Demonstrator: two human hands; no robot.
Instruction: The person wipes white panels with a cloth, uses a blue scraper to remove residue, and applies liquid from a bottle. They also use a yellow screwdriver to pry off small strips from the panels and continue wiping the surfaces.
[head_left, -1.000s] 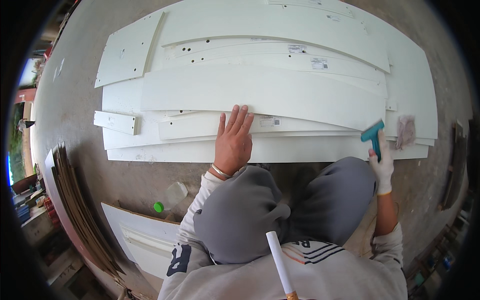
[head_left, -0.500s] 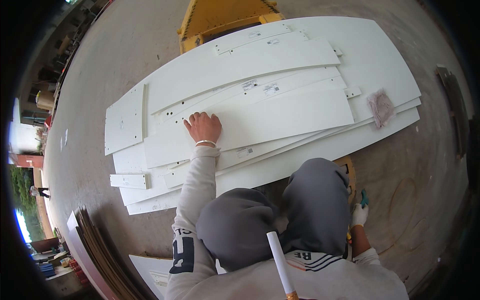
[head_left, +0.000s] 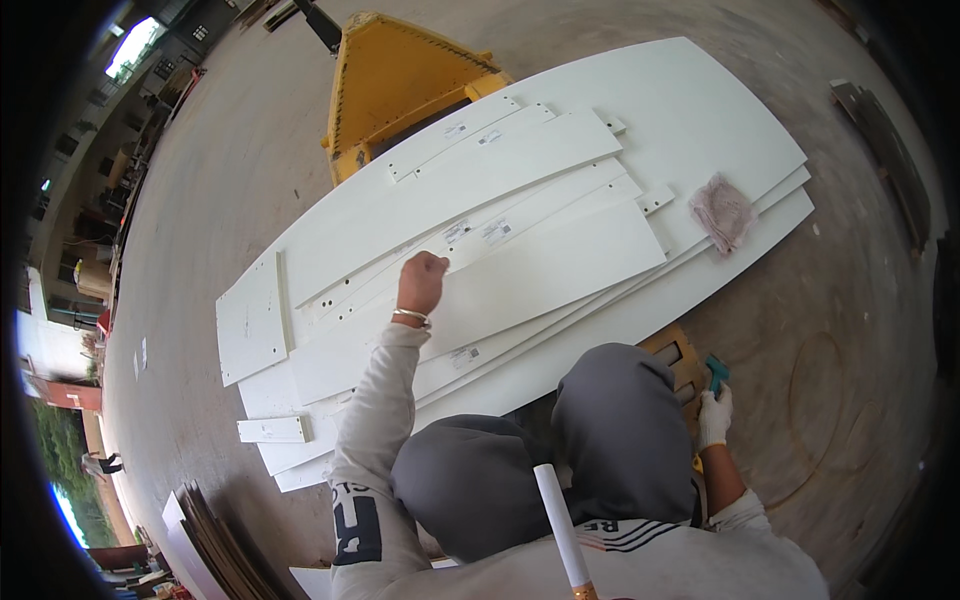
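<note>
Since a second ago, our right hand (head_left: 714,415) has moved away from the white boards (head_left: 540,295) and our left hand (head_left: 422,285) has curled up | right: gloved, wrapped round a blue-green scraper (head_left: 717,372) beside our knee (head_left: 625,420) | left: bunched over the boards, touching or not we can't tell; far from right | pink rag (head_left: 722,212): on boards, beyond our right hand

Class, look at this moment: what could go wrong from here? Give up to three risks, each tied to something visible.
The white panels overlap unevenly, so a knock might shift them. The left hand is bare near their edges and might get scraped. The cigarette juts out over the sweatshirt; if lit (I cannot tell), ash might fall on it.
</note>
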